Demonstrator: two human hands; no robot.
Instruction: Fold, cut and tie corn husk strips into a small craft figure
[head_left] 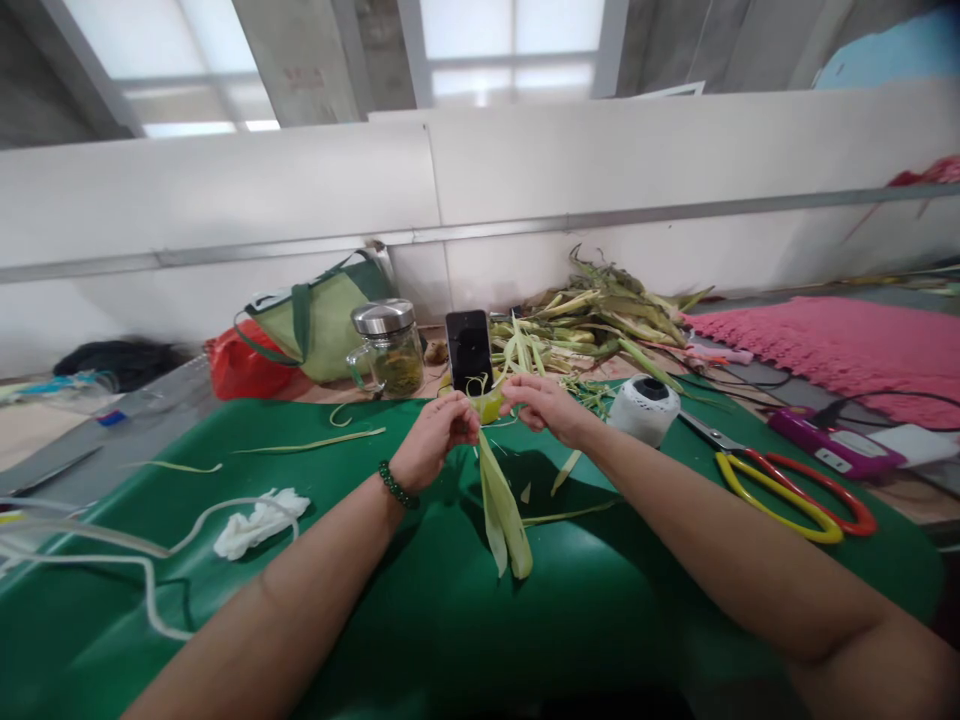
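My left hand (pixel 446 422), with a green bead bracelet at the wrist, pinches the gathered upper end of a bundle of pale green corn husks (pixel 501 505). The husks' wider ends hang down over the green mat. Just to the right, my right hand (pixel 544 408) is raised with its fingers curled in a pinch; whatever lies between them is too fine to make out. Behind and between both hands sits a yellow-green roll of tape (pixel 489 405). A phone (pixel 469 350) stands upright beyond it. By my right forearm is a cone of white thread (pixel 645 410).
Scissors with red and yellow handles (pixel 787 490) lie at right, near a purple power strip (pixel 836 445). A large husk pile (pixel 607 305) is at the back. A glass tea jar (pixel 390 350) and green bag (pixel 330 320) stand back left. White tissue (pixel 262 522) lies left.
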